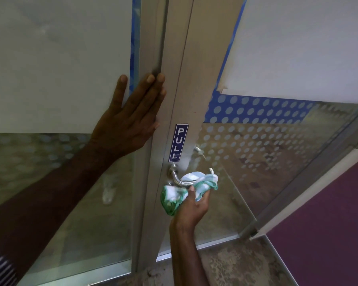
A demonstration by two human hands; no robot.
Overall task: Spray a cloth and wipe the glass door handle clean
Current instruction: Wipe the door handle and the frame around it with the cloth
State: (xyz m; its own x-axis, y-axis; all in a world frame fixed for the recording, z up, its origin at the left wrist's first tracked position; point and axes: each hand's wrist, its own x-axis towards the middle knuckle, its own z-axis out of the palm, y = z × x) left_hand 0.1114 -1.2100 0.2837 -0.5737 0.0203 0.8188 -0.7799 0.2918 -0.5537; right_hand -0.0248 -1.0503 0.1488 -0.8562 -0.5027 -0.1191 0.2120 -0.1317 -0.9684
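A: We note the left hand (pixel 130 118) spread flat, fingers open, gripping nothing, pressed on the frame (pixel 151 162) left of the handle. We judge it steadies the door.

B: Agreed. Right of it, the PULL sticker (pixel 179 143), with the handle (pixel 179 178) just below. Our right hand (pixel 192 205) is closed on the cloth (pixel 186 193), bunched against the lever.

A: Obstructions?

B: None we see. Glass (pixel 267 162) far right; no spray bottle in view.

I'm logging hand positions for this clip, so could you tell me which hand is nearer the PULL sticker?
Left. The left hand lies flat on the frame just left of the PULL sticker; the right hand holds the cloth below it.
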